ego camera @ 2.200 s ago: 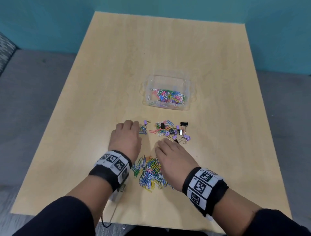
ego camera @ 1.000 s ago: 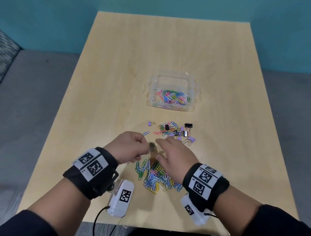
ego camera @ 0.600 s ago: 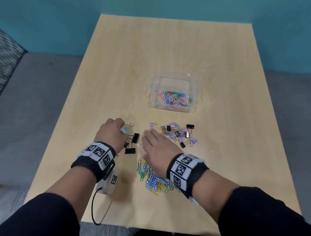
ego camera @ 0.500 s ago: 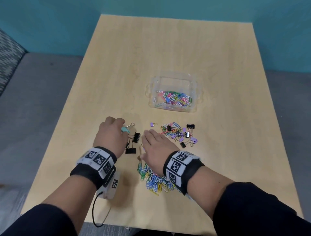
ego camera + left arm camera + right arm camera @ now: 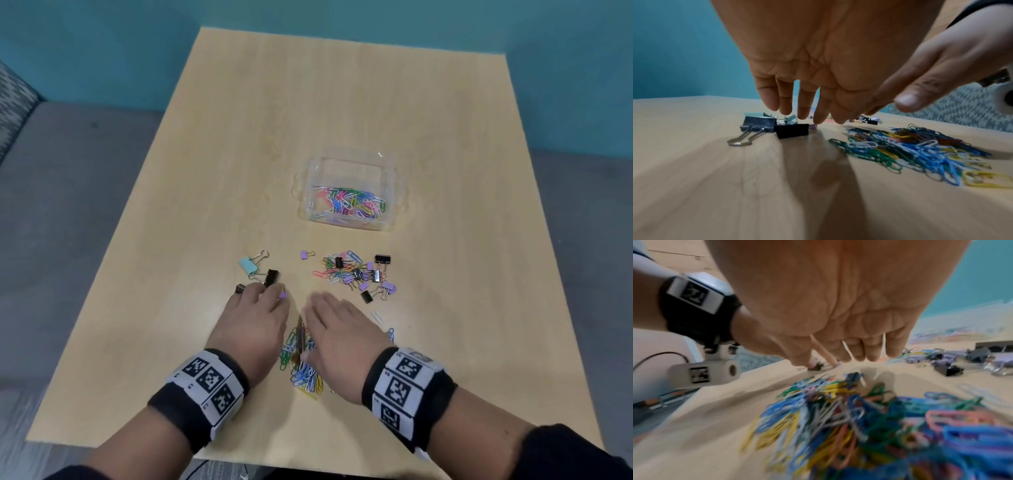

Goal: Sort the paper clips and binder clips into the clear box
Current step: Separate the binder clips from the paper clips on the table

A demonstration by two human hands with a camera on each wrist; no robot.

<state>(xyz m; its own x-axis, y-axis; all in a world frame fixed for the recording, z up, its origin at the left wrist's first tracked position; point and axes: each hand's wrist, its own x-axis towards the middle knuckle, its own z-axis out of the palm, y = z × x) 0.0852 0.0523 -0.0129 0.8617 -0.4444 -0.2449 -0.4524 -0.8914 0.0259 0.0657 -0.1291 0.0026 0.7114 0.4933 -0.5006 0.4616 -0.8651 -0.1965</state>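
A clear box [image 5: 346, 171] sits mid-table with coloured paper clips [image 5: 352, 205] inside. Nearer me lies a mixed heap of paper clips and small binder clips [image 5: 356, 274]. A second pile of paper clips [image 5: 301, 373] [image 5: 916, 151] [image 5: 869, 418] lies between my wrists. My left hand [image 5: 255, 318] [image 5: 803, 113] is flat, palm down, fingers straight, its tips beside black binder clips [image 5: 271, 277] [image 5: 777, 128] and a small purple one [image 5: 283, 294]. A mint binder clip [image 5: 248, 265] lies just beyond. My right hand [image 5: 339, 329] [image 5: 859, 356] hovers palm down over the near pile, holding nothing.
The wooden table [image 5: 342, 102] has bare surface beyond and left of the box. A lone purple binder clip [image 5: 306, 254] and a stray white paper clip [image 5: 376, 317] lie apart. Teal walls and a grey floor surround the table.
Both hands have drawn back toward me and come together over the near pile. The left hand has left the mint and black binder clips lying at the left.
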